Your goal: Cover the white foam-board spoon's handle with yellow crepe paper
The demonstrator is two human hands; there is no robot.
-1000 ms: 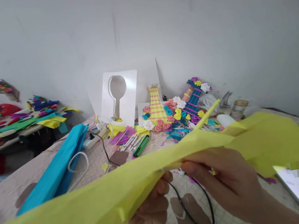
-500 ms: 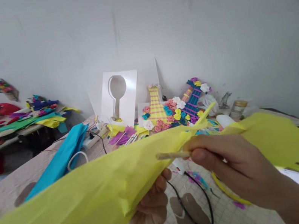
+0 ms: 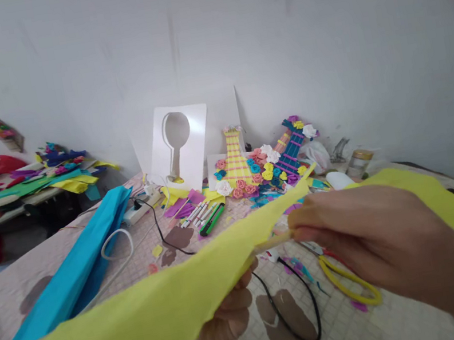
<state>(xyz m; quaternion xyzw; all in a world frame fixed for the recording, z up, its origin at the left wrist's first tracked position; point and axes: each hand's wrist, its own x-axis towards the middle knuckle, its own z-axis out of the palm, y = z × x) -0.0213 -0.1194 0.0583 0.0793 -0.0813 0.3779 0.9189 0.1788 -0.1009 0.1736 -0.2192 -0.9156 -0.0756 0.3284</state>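
The right hand pinches a slim pale stick in its fingertips; just beside them, the curled left hand holds a long, thin yellow paper sheet. Yellow-handled scissors lie below the right fingers.

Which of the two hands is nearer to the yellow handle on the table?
Right. The right hand is close to the yellow handle, just above it in view; the left hand is farther, to its left, holding yellow paper.

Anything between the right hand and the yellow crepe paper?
Only the thin pale stick pinched in the right hand, its tip at the edge of the yellow crepe paper. Nothing else visible intervenes.
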